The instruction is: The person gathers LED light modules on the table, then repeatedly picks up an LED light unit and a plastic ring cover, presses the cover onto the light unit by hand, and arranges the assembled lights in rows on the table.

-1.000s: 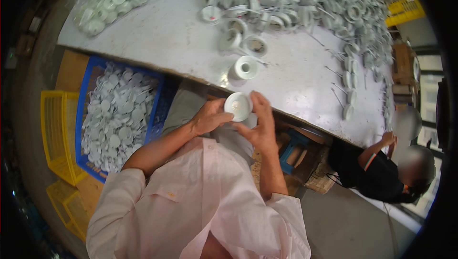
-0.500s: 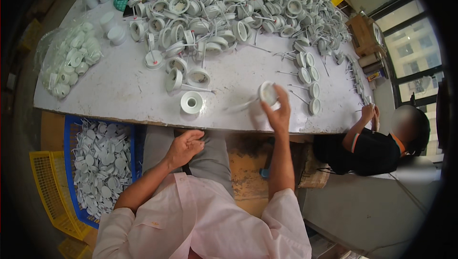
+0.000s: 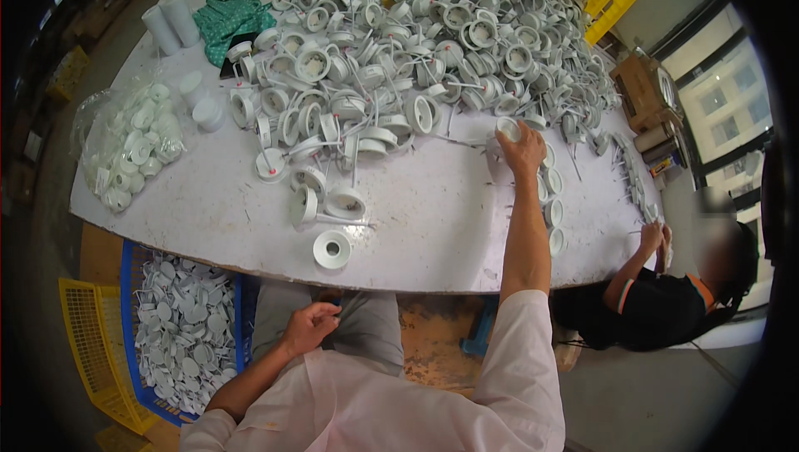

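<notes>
My right hand [image 3: 523, 151] is stretched across the white table [image 3: 416, 227]. Its fingers close on a white round lamp housing [image 3: 508, 128], held at the far end of a short row of similar housings [image 3: 553, 212]. Over my lap, my left hand [image 3: 310, 327] hangs with loosely bent fingers apart and nothing visible in them. A single white ring with a dark centre hole [image 3: 332, 250] lies near the table's front edge. Behind it, a few housings with wires [image 3: 344, 203] rest at the edge of a large heap of them [image 3: 433, 52].
Left on the table are a clear bag of white round parts [image 3: 137, 148], white rolls [image 3: 171, 23] and green dotted cloth [image 3: 229, 23]. A blue crate of white parts [image 3: 133, 352] and a yellow crate [image 3: 91, 344] stand low left. Another person [image 3: 666, 302] works at the right.
My right hand has carried the lamp housing away from me and to the right, to the row's far end. My left hand stays over my lap, its fingers slightly more bent.
</notes>
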Demonstrator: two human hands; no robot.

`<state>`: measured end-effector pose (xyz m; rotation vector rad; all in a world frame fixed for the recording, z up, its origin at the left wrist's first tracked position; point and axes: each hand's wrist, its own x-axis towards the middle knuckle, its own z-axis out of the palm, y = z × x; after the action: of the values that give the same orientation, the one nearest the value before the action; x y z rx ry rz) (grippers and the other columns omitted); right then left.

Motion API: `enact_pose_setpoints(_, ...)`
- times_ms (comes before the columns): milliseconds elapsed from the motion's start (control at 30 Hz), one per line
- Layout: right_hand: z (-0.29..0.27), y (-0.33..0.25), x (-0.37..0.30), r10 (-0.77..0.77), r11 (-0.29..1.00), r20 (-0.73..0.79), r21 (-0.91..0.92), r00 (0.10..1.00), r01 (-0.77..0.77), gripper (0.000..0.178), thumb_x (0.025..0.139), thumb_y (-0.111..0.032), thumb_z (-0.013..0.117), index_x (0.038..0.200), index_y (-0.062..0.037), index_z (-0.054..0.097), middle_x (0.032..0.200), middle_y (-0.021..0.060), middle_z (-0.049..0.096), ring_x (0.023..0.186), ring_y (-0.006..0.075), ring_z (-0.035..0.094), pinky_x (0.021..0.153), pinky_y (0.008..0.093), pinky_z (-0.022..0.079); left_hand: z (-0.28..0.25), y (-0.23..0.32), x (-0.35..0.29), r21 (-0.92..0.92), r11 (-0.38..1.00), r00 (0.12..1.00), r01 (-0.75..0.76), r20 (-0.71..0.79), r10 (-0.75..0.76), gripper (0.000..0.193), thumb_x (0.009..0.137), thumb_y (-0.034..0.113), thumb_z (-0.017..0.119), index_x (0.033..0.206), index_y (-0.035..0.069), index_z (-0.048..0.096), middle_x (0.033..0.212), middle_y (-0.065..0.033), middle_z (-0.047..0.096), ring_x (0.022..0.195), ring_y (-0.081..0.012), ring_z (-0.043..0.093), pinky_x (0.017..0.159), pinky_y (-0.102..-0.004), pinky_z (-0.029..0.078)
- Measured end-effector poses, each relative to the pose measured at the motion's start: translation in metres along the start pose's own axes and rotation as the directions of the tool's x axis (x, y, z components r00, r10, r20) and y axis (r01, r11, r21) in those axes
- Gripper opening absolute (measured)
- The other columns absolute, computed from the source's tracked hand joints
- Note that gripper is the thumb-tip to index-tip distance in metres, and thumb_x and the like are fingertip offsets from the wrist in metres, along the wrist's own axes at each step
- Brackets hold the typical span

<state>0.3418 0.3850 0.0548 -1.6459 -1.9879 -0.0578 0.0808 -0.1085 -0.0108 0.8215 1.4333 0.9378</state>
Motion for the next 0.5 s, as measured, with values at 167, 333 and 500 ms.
enact_pose_setpoints(167, 0.010, 0.011, 0.013, 0.065, 0.993, 0.167, -0.107, 0.984, -0.047, 0.067, 0.066, -0.052, 0.068, 0.121, -0.0150, 0.061, 0.123, 0.0146, 0.058, 0.127, 0.0293, 0.041, 0.107, 0.0541, 0.018, 0.006, 0.005, 0.006, -0.088, 0.996, 0.998, -0.017, -0.063, 0.012, 0.026, 0.085, 0.009, 0.065, 0.109, -0.001, 0.061, 0.101, -0.0063, 0.067, 0.087, -0.0090, 0.063, 0.078, -0.0233, 0.050)
enact_pose_setpoints(333, 0.005, 0.011, 0.016, 0.066, 0.988, 0.267, -0.151, 0.961, -0.026, 0.066, 0.067, -0.052, 0.066, 0.122, -0.0162, 0.060, 0.125, 0.0132, 0.057, 0.129, 0.0289, 0.038, 0.109, 0.0554, 0.014, 0.004, 0.004, 0.012, -0.104, 0.994, 1.000, 0.022, -0.015, -0.024, 0.028, 0.086, 0.007, 0.063, 0.112, -0.001, 0.058, 0.108, -0.0077, 0.066, 0.094, -0.0119, 0.063, 0.083, -0.0244, 0.050)
enact_pose_setpoints(500, 0.002, 0.018, 0.018, 0.062, 0.983, 0.269, -0.183, 0.961, -0.012, 0.065, 0.069, -0.055, 0.063, 0.121, -0.0168, 0.061, 0.125, 0.0110, 0.058, 0.131, 0.0288, 0.037, 0.109, 0.0552, 0.014, 0.004, 0.003, 0.017, -0.110, 0.993, 0.999, 0.041, 0.023, -0.039, 0.028, 0.086, 0.005, 0.060, 0.114, -0.002, 0.057, 0.117, -0.0101, 0.062, 0.100, -0.0156, 0.063, 0.085, -0.0263, 0.049)
